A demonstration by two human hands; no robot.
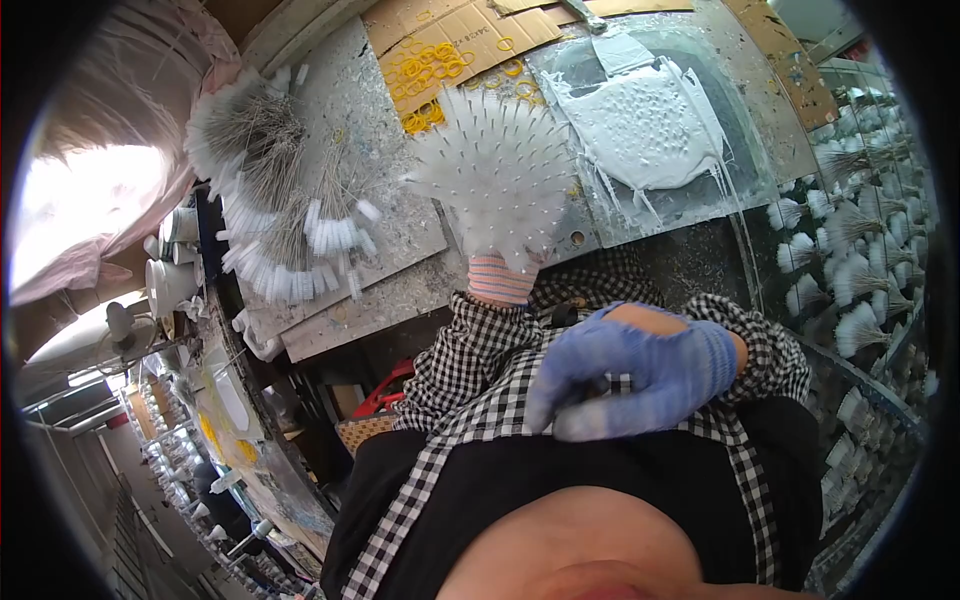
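Note:
My left hand point(503, 278), in a striped glove, is wrapped around the base of a bundle of small wire brushes point(495, 165). Their white bristles fan out over the table, with dark wire tips showing among them. Close to my body, my right hand point(635, 375) wears a blue glove with greyish fingertips. Its fingers curl loosely above the checked apron point(510, 375), a gap shows between thumb and fingers, and I see nothing held there. Beyond the bundle, yellow rubber bands point(430, 70) lie on cardboard point(545, 28).
White paste point(650, 130) covers a glass-like board point(755, 165) at the right, with a scraper point(622, 52) at its far edge. Wire brushes point(265, 150) are piled on the table's left. Racks of white brush bundles point(860, 250) stand at far right. A fan point(120, 325) is at left.

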